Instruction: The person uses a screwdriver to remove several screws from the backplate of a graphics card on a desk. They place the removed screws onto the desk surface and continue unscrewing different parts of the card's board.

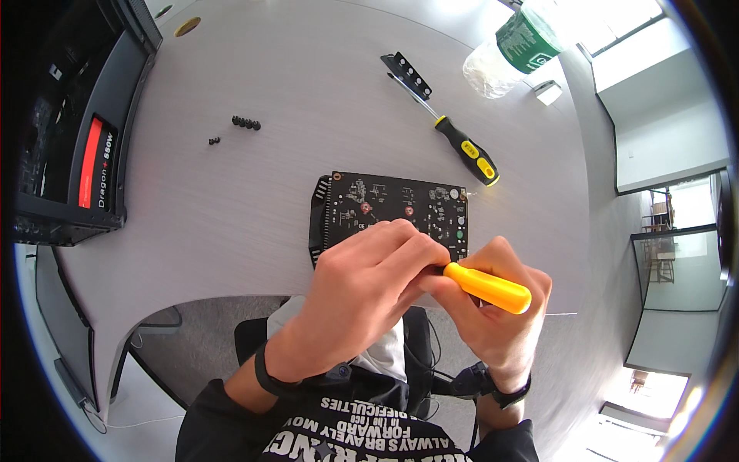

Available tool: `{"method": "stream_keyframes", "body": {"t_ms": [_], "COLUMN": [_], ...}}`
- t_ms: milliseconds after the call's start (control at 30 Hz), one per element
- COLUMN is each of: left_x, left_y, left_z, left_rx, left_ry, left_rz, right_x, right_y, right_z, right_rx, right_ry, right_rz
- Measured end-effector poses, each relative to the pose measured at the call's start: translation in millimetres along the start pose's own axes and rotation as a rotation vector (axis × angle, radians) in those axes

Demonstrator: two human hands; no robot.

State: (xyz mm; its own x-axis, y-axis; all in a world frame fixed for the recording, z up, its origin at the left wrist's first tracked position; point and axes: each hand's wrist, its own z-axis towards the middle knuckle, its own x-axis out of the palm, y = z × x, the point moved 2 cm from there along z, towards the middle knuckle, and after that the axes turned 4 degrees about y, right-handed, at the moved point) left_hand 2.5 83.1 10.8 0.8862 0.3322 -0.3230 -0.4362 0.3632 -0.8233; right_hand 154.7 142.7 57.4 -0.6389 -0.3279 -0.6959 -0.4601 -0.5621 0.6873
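Note:
A black graphics card [396, 202] lies on the table in front of me, its circuit-board side up. My right hand [504, 327] is closed around a screwdriver with a yellow handle [493, 289], which slants down to the left over the card's near right corner. My left hand [358, 281] reaches across the near part of the card, its fingers bent together by the screwdriver's front end. Those fingers hide the shaft and the tip, and whatever they pinch cannot be made out.
A second screwdriver, black and yellow [468, 152], lies beyond the card beside a black metal bracket with holes [413, 75]. Small black screws [246, 122] sit at the far left. An open computer case [115, 92] stands left; a green-and-white container [530, 38] is far right.

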Motion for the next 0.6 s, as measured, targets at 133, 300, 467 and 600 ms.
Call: {"method": "stream_keyframes", "body": {"t_ms": [133, 300, 467, 600], "left_x": [-1, -8, -13, -28], "left_y": [3, 3, 4, 6], "left_z": [4, 4, 6, 7], "left_rx": [0.007, 0.038, 0.084, -0.033], "left_ry": [-0.018, 0.041, 0.101, 0.165], "left_rz": [0.026, 0.060, 0.072, 0.074], "right_x": [-22, -35, -39, -36], "right_y": [22, 30, 42, 43], "right_z": [7, 18, 21, 24], "right_rx": [-0.015, -0.323, -0.363, -0.311], "right_ry": [0.018, 0.070, 0.159, 0.091], "right_rz": [0.026, -0.166, -0.283, -0.427]}}
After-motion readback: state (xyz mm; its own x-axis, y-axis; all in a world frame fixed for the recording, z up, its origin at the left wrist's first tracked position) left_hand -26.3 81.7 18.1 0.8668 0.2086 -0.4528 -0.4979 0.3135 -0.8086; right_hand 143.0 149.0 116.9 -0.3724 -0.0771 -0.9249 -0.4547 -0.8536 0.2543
